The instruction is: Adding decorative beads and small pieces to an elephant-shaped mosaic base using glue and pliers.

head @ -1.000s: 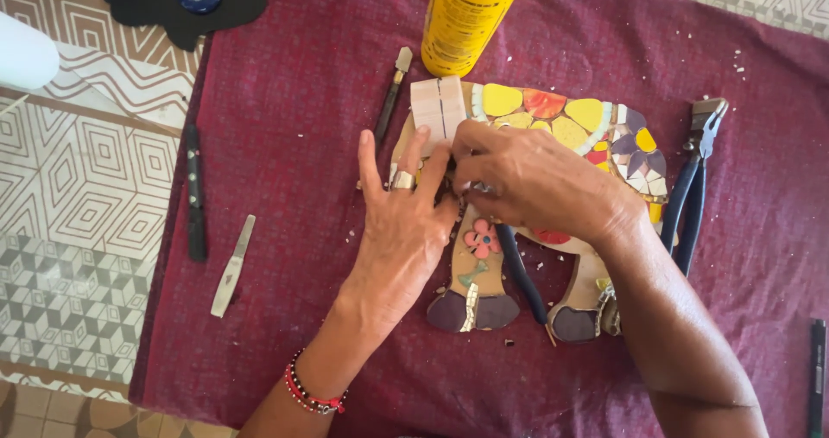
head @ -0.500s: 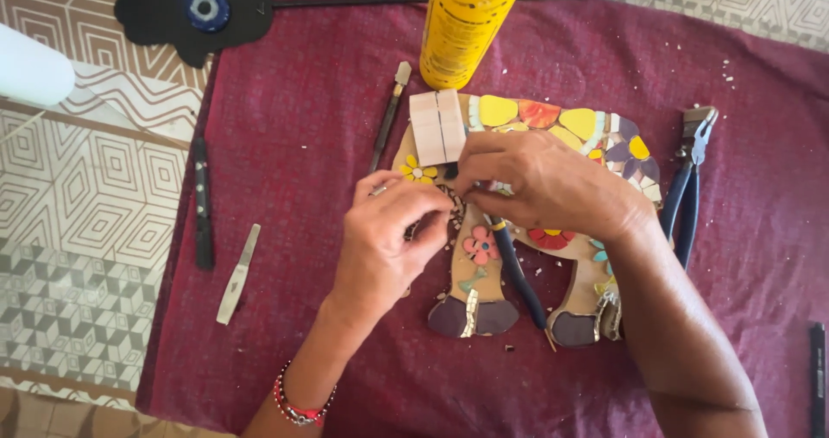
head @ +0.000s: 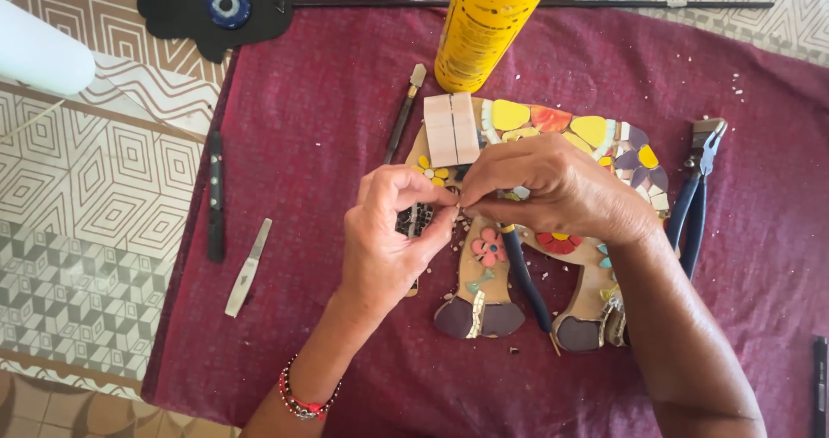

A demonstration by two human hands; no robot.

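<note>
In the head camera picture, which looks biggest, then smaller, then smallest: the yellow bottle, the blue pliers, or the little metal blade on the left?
1. Yellow bottle, though it stands nearer the camera and is cut off at the top.
2. Blue pliers.
3. Metal blade, plainly the smallest.

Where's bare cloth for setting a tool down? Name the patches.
Free: the maroon cloth between the black tool and the mosaic piece, and the strip below the mosaic. Crowded: around the yellow bottle, the blue-handled pliers, and where the left hand and right hand meet.
</note>
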